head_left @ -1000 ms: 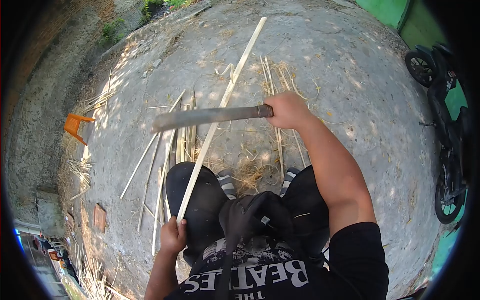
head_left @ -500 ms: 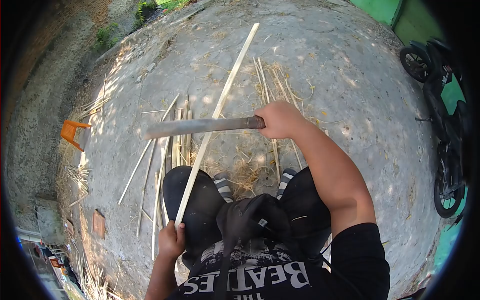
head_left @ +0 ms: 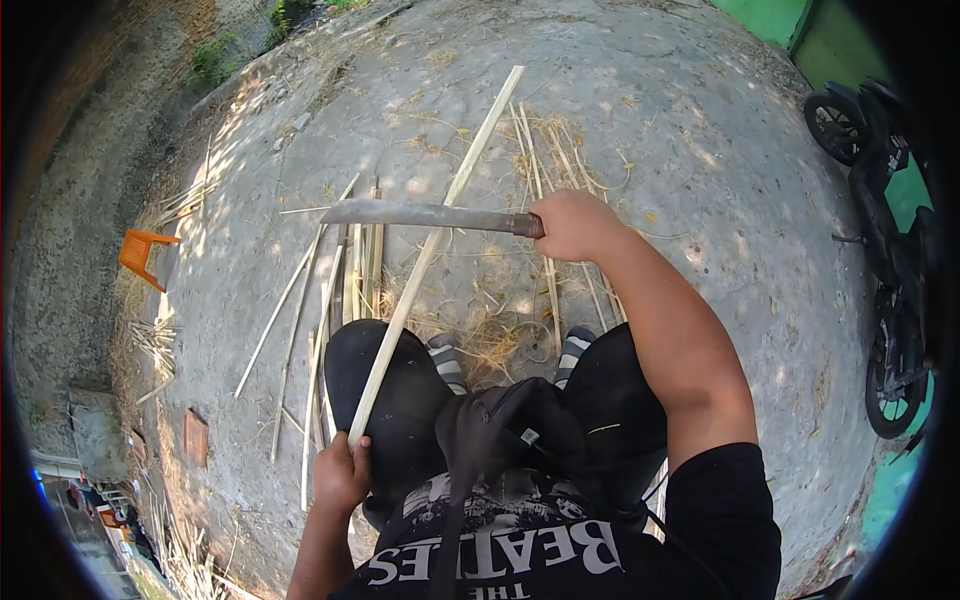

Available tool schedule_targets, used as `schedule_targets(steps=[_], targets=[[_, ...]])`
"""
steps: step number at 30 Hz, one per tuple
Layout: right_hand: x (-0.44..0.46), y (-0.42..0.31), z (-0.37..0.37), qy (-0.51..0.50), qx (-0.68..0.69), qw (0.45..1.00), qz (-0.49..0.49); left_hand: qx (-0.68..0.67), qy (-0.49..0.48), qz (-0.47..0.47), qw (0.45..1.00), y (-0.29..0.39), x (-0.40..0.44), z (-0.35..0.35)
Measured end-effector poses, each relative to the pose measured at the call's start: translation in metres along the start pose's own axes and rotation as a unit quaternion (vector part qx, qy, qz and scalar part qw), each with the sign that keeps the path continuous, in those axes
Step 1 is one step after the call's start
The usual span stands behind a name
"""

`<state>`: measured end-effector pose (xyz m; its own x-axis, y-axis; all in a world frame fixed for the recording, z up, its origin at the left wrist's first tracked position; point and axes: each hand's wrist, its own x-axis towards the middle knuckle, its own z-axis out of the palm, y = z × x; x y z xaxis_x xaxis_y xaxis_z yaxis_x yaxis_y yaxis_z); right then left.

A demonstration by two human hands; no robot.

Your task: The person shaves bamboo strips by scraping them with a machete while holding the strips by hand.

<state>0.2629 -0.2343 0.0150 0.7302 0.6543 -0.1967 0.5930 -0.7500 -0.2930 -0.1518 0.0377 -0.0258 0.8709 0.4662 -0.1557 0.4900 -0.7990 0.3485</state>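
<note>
My left hand (head_left: 342, 474) is closed round the near end of a long pale bamboo strip (head_left: 408, 300). The strip slants up and away over my left knee. My right hand (head_left: 577, 228) grips the dark handle of a machete (head_left: 430, 216), whose long blade points left and crosses over the strip near its upper half. Whether the blade touches the strip I cannot tell. More bamboo strips (head_left: 358, 265) lie on the ground beyond my left knee, and other thin strips (head_left: 545, 215) lie below and past my right hand.
Shavings (head_left: 490, 335) litter the concrete ground (head_left: 700, 300) between my feet. An orange plastic stool (head_left: 147, 258) is at the left, near a brick (head_left: 196, 438) and bundles of strips (head_left: 155, 345). A black motorcycle (head_left: 890, 260) stands along the right side.
The machete has shifted slightly up and right along the strip, and its blade now looks sharp instead of blurred. My left hand keeps its hold on the strip.
</note>
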Motion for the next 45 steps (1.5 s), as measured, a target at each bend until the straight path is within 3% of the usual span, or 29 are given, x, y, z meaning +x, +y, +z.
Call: schedule_targets(steps=[4, 13, 16, 22, 25, 28, 31, 37, 40, 43, 45], targets=[[-0.010, -0.037, 0.018, 0.002, -0.010, 0.986, -0.166, -0.017, 0.017, 0.006, 1.000, -0.004, -0.001, 0.008], [0.017, -0.030, 0.035, 0.002, -0.034, 0.992, -0.125, -0.018, 0.052, 0.012, 0.998, 0.000, -0.002, 0.008], [-0.001, -0.045, 0.027, 0.012, -0.004, 0.989, -0.149, -0.025, 0.049, 0.006, 0.998, -0.002, -0.006, 0.010], [-0.007, -0.063, 0.026, -0.006, -0.083, 0.977, -0.198, -0.017, 0.038, 0.012, 0.999, -0.001, -0.001, 0.009], [0.017, -0.025, 0.028, 0.011, -0.015, 0.993, -0.117, -0.025, 0.033, -0.002, 0.999, 0.002, -0.006, 0.008], [0.016, -0.017, 0.022, 0.034, -0.045, 0.994, -0.096, -0.008, 0.033, -0.008, 0.999, 0.006, -0.004, 0.003], [0.000, -0.040, 0.009, -0.025, -0.026, 0.997, -0.074, -0.001, 0.028, -0.004, 1.000, 0.003, -0.004, 0.003], [-0.008, -0.078, 0.014, -0.052, -0.129, 0.975, -0.172, -0.016, 0.024, 0.017, 0.999, 0.000, 0.000, 0.007], [0.022, -0.025, 0.027, 0.044, 0.000, 0.996, -0.076, -0.024, 0.017, 0.015, 0.999, -0.003, -0.008, 0.004], [0.024, -0.007, 0.019, -0.006, -0.009, 1.000, 0.001, -0.005, 0.013, 0.012, 1.000, 0.001, -0.003, -0.003], [0.018, -0.009, 0.020, 0.032, 0.005, 0.999, -0.009, 0.007, 0.004, 0.013, 1.000, 0.004, 0.001, -0.006]])
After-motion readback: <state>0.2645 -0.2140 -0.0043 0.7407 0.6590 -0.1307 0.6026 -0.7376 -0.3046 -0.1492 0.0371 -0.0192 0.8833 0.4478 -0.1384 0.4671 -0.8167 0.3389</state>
